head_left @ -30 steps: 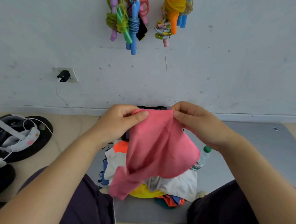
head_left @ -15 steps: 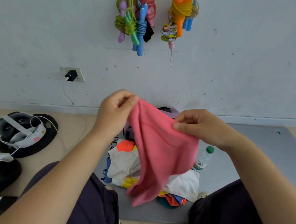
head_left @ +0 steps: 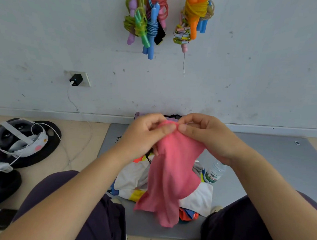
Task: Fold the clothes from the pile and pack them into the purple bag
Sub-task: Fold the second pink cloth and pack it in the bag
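A pink garment (head_left: 172, 176) hangs in the air in front of me, folded lengthwise. My left hand (head_left: 144, 135) and my right hand (head_left: 205, 136) pinch its top edge close together, thumbs almost touching. Below it lies the pile of clothes (head_left: 134, 181), white with orange, yellow and blue patches, on a grey mat (head_left: 269, 159). Only a sliver of the purple bag (head_left: 137, 114) shows behind my hands at the foot of the wall; the rest is hidden.
A water bottle (head_left: 214, 173) lies on the mat right of the pile. Headsets and cables (head_left: 20, 140) sit on black discs at the left. Skipping ropes (head_left: 148, 24) hang on the wall. My dark-trousered knees flank the pile.
My hands have come together at the garment's top edge, doubling it over; before, they held it spread apart, the left hand higher. The cloth now hangs narrower and longer.
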Motion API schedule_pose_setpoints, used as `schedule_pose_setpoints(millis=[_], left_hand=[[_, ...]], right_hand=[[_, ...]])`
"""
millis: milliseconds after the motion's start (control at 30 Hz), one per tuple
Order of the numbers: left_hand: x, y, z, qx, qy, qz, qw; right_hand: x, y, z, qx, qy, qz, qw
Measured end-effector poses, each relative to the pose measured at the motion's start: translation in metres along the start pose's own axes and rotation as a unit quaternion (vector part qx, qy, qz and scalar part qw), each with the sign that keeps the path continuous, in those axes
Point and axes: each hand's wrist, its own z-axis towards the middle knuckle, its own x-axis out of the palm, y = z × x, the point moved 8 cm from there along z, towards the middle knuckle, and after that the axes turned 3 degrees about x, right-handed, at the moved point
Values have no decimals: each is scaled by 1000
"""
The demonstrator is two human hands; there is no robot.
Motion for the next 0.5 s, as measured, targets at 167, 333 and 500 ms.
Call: schedule_pose_setpoints(millis=[167,333,500], left_hand=[[-38,-2,5,-13,-100,-180,979],[-23,7,1,-53,32,36,997],[11,-1,-7,-27,105,-50,993]], right_hand=[[4,-5,-1,6,48,33,998],[-7,4,1,-33,-22,27,999],[11,-2,-2,1,24,-101,995]])
